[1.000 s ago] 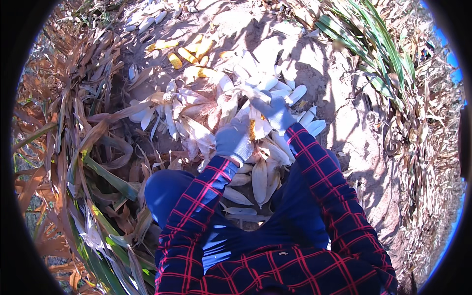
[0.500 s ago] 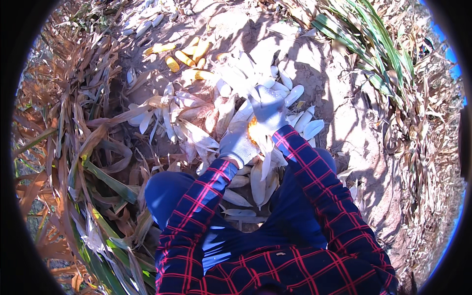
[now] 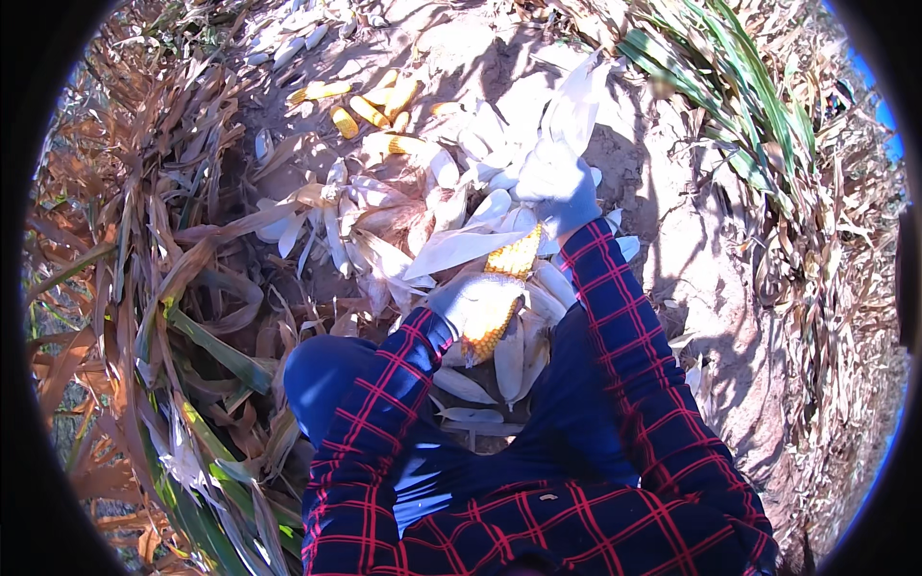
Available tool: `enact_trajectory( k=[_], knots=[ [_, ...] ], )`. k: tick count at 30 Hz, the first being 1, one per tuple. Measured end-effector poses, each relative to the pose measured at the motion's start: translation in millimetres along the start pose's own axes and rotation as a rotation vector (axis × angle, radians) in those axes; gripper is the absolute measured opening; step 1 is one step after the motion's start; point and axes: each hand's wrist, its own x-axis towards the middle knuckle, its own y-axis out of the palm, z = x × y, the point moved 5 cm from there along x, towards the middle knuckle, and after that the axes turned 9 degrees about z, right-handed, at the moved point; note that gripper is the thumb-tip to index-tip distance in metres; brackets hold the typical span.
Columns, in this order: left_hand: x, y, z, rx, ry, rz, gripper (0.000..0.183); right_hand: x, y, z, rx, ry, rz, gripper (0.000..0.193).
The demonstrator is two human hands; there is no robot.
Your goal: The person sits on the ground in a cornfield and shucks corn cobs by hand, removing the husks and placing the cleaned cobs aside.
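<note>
My left hand [image 3: 468,296], in a pale work glove, is wrapped round a yellow ear of corn [image 3: 515,255]. Kernels show bare above and below the fingers, and a pale husk leaf spreads left from the ear's upper part. At the ear's far end my gloved right hand [image 3: 559,189] is closed on pale dry husk [image 3: 574,108], which stands up beyond the fingers. Strong sunlight washes out the right fingertips. Unopened ears in pale husks [image 3: 463,386] lie between my legs, just below the left hand.
A small group of bare yellow corn ears [image 3: 369,110] rests on the soil beyond my left hand. Loose husks [image 3: 370,197] cover the ground in front. Dry brown stalks [image 3: 163,192] bank up on the left, and green leaves [image 3: 715,86] lie at the far right.
My right hand has moved right and slightly nearer, with husk now trailing up from it. Much more of the yellow ear is bare, and my left hand has shifted slightly nearer.
</note>
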Motion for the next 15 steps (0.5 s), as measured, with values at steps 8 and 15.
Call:
enact_trajectory(
  k=[8, 15],
  knots=[
    [-9, -31, -4, 0.710, -0.683, -0.104, 0.066, -25, -6, -11, -0.603, 0.240, -0.560, 0.016],
    [-4, -31, 3, -0.542, -0.374, -0.138, 0.036, -29, -45, 11, -1.546, 0.533, -0.271, 0.036]
  ],
)
